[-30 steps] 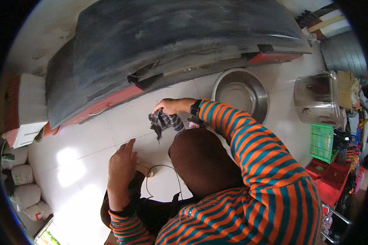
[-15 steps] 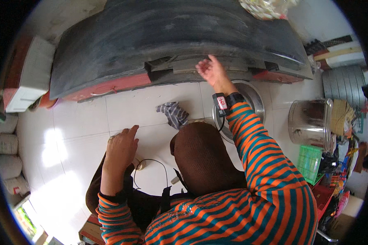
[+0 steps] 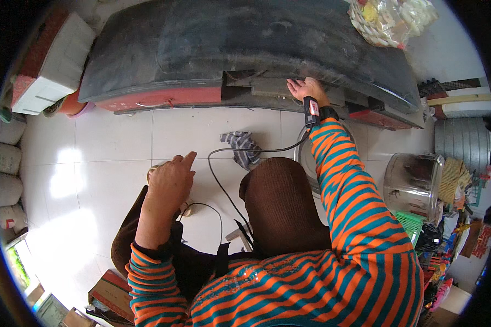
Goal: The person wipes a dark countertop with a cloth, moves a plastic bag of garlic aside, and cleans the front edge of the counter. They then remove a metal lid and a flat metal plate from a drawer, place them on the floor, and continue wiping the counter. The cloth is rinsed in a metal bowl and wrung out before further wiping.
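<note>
My right hand (image 3: 306,89) is reached out at the front recess of the long dark cabinet (image 3: 240,38), palm up with fingers apart and slightly curved, holding nothing visible; whether it touches the cabinet I cannot tell. My left hand (image 3: 169,180) hangs over my left leg, open, index finger extended. A grey striped cloth (image 3: 239,146) lies crumpled on the white tiles beyond my brown-clad right knee (image 3: 283,207). A metal basin (image 3: 305,147) is partly hidden under my right forearm. A black cable runs from the device (image 3: 312,111) on my right wrist.
A bag-filled woven basket (image 3: 390,24) sits on the cabinet top. At right are a clear tub (image 3: 412,185), green crate (image 3: 406,223) and assorted clutter. Stacked sacks (image 3: 5,158) line the left wall below a red-and-white box (image 3: 43,73); a cardboard box (image 3: 109,294) sits at lower left.
My right hand has let go of the cloth, which now lies on the floor, and has moved up and right to the cabinet front. My left hand has shifted slightly.
</note>
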A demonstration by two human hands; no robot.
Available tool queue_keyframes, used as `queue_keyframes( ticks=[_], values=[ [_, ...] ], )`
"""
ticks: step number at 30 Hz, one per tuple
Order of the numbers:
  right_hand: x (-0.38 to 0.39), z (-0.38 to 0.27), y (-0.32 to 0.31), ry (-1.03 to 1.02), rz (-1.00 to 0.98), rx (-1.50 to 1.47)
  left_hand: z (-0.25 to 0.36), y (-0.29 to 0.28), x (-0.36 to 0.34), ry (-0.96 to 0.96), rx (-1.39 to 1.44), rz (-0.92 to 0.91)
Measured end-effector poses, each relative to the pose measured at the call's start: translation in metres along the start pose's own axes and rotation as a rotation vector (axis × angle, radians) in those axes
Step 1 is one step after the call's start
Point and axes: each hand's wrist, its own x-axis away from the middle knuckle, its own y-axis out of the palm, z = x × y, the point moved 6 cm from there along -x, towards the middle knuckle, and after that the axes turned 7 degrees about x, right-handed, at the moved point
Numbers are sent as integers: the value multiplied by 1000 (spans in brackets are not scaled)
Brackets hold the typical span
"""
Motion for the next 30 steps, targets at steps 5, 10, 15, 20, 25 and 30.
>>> queue_keyframes(
  ticks=[5, 10, 15, 20, 25, 30],
  values=[
    [5, 10, -9, -54, 64, -53, -2, -2, -6, -17, -19, -9],
    [40, 14, -18, -99, -58, 43, -2, -1, -12, 25, 36, 18],
    [66, 14, -37, -89, -119, 160, 2, 8, -47, 109, 485, 245],
    [82, 13, -56, -48, -156, 200, 21, 67, -118, -199, 1402, 17],
    [97, 22, -70, -15, -190, 178, 53, 90, -191, -182, 1886, 25],
    [102, 24, -85, 31, -197, 145, 47, 109, -221, -282, 1892, -83]
  ],
)
